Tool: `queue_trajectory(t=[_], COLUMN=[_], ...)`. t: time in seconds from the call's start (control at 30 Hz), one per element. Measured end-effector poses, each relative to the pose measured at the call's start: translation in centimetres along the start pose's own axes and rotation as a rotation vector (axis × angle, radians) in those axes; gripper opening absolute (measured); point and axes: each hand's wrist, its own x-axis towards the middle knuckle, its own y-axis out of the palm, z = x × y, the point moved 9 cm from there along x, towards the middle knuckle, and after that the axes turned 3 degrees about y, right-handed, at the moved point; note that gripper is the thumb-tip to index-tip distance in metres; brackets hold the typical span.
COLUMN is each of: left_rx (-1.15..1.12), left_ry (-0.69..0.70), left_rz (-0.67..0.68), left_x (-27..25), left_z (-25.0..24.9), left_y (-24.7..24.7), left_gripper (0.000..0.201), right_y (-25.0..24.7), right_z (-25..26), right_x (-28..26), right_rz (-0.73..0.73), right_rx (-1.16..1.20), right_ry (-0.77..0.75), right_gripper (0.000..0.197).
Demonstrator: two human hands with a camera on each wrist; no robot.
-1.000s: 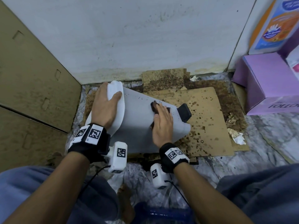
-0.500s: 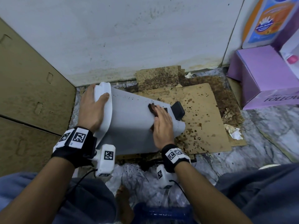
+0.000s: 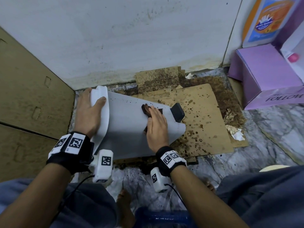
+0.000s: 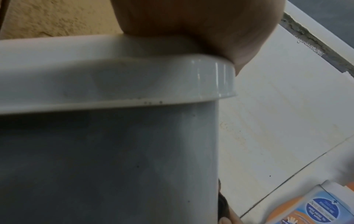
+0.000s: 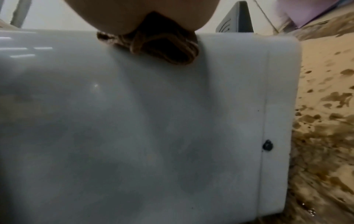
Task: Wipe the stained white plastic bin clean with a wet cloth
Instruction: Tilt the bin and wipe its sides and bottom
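Observation:
The white plastic bin lies on its side on stained cardboard, its lid end to the left and its black pedal to the right. My left hand grips the lid rim, thumb on the near face and fingers over the far edge. My right hand lies flat on the bin's upper side and presses a folded brown cloth against it. The cloth bulges out from under the palm in the right wrist view. A few dark specks dot the bin wall near the cloth.
Spattered brown cardboard covers the floor under and right of the bin. A tiled wall stands behind, a large cardboard box on the left, a purple box at the right. Crumpled paper scraps lie on the marble floor.
The view has shifted a little. Both hands keep their places on the bin, and the cloth has hardly moved along its side.

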Motion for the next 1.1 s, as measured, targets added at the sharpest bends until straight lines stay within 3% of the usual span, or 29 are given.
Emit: queue_trajectory(t=[0.23,0.5,0.7,0.9,1.1], left_rx=[-0.053,-0.079,-0.079,-0.095,-0.085], left_ry=[-0.041,-0.085,-0.081,-0.103,-0.09], left_rz=[-0.001,0.0,0.002,0.012,0.023], left_x=[0.4,0.9,1.3,1.9,2.3], left_z=[0.4,1.3,1.3,2.0,1.8], left_y=[0.2,-0.2,0.1,-0.1,0.2], left_gripper=[0.066,0.075,0.07,0.081,0.083], right_y=[-1.7,-1.9,-2.5,-3.0,-5.0], right_z=[-5.0,-6.0,-7.7,-8.5,-11.4], right_x=[1.1,-1.1,-2.6,-3.6,-2.7], right_rz=[0.037,-0.043,-0.135,-0.193,-0.222], right_rx=[-0.047,-0.019,-0.015,-0.069,-0.12], right_ry=[0.196,0.121,0.071,0.014,0.143], right_gripper=[0.046,0.044,0.045,0.051,0.057])
